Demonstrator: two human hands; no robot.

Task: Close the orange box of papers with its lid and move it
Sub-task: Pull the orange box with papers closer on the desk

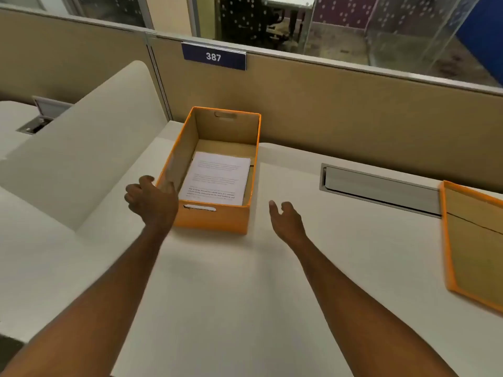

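At orange box (pixel 215 221) near-left corner: left hand (pixel 152 198) open, touching | right hand (pixel 287 217) open, empty, beside box

we see soft, even indoor light from overhead, with only faint shadows beside the orange box (pixel 215 216). the picture is slightly blurred, wide-angle bending curves the partition (pixel 353 110), and glass behind looks dim.

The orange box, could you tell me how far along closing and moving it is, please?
Nothing looks finished yet. The orange box stands open on the desk with papers inside. Its lid lies inside-up at the right edge. The left hand is by the box's near-left corner, the right hand open and empty. Lidding and moving remain.
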